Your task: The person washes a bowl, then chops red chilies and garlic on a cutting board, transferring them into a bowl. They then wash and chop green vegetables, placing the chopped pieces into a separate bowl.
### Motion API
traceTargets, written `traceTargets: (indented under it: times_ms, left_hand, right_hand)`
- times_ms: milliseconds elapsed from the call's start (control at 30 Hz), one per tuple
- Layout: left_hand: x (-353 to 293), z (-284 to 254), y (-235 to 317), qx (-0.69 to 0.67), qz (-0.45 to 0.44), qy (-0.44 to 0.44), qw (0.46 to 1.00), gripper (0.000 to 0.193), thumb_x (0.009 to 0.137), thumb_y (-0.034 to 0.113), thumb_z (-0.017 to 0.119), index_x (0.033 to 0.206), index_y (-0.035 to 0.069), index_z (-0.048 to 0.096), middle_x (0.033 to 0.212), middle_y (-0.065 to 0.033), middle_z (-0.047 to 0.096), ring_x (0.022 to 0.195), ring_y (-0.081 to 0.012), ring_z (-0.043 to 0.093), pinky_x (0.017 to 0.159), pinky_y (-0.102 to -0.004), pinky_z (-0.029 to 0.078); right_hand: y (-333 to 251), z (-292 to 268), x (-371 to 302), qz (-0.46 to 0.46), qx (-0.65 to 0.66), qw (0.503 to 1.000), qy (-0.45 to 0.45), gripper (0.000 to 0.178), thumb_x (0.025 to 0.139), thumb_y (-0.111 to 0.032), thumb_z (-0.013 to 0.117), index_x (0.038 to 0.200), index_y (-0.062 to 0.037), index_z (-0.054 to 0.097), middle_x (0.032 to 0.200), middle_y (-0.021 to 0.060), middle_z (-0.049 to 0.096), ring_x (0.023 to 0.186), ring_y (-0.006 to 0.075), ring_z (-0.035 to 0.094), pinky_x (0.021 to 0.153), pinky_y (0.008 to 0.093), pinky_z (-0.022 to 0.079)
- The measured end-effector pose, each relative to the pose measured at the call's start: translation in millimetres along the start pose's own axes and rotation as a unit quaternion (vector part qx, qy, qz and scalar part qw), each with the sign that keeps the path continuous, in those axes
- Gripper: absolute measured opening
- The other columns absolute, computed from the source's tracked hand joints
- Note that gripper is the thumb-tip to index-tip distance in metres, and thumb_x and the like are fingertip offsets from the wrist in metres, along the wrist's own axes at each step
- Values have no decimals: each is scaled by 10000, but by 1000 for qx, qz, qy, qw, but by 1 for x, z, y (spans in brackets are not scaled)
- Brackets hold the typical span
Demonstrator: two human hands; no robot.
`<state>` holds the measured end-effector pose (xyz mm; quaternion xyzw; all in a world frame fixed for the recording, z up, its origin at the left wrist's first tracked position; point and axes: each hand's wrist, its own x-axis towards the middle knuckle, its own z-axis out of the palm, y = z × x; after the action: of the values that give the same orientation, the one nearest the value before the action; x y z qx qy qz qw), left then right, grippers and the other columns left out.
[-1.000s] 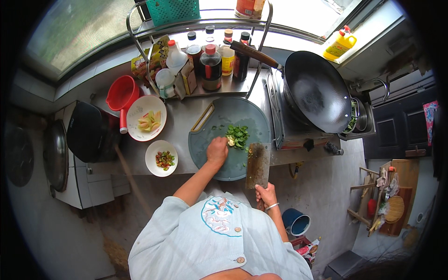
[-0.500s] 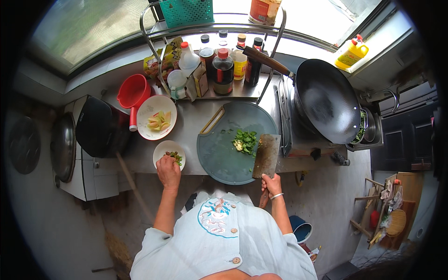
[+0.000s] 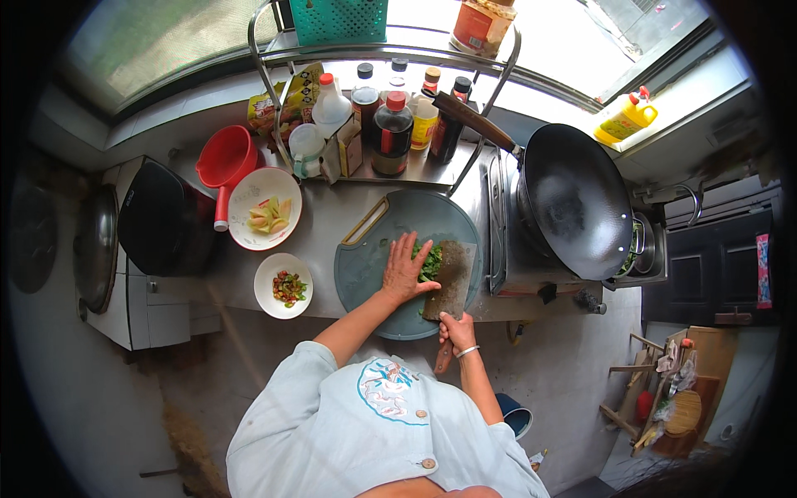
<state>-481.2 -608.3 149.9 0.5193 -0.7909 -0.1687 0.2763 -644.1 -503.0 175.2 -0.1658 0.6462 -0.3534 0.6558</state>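
My right hand (image 3: 457, 330) grips the handle of a broad cleaver (image 3: 451, 278), whose blade lies over the right part of a round grey-green cutting board (image 3: 365, 282). My left hand (image 3: 405, 270) is spread, fingers extended, at the left side of the chopped greens (image 3: 430, 264). The greens sit between that palm and the blade, partly covered by both. Left of the board stands a small white bowl (image 3: 262, 292) with chopped red and green bits (image 3: 289, 287). Behind it is a larger white bowl (image 3: 241, 236) of pale, pinkish slices (image 3: 270, 216).
A red ladle (image 3: 226, 158) rests beside the larger bowl. Several bottles (image 3: 392, 133) fill a metal rack at the back. Right of the board, a black wok (image 3: 573, 203) is on the stove, its wooden handle (image 3: 473, 114) reaching toward the rack. A yellow jug (image 3: 627, 116) stands by the window.
My left hand has left the small bowl and moved right to the greens on the board, fingers now spread. The cleaver has shifted slightly left, close against the greens.
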Motion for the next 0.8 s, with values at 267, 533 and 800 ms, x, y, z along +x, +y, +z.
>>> traceTargets:
  times_ms: [267,533,800]
  left_hand:
    - [-1,25,25,-78,-45,64,994,612,684,340,730,1217,120,528,1329,-174,387,1236,-361,358,1021,-439,335]
    - [-10,-24,29,-122,-73,187,972,469,718,188,709,1150,76,565,1276,-167,443,1180,-367,421,973,-422,390]
    - [-8,-144,-46,-14,-123,325,937,413,751,114,664,1154,120,574,1225,-148,443,1107,-350,443,934,-420,393]
  right_hand:
    - [4,30,8,9,-19,999,-49,119,828,-65,581,777,-51,474,526,11,460,390,99,429,354,259,386]
    - [-15,62,-20,-15,-77,994,-73,104,811,-41,580,779,-40,481,529,22,467,383,100,429,339,259,387]
    - [-58,179,-24,-72,-180,958,-211,130,791,-54,614,746,-39,493,546,13,482,417,109,456,377,263,384]
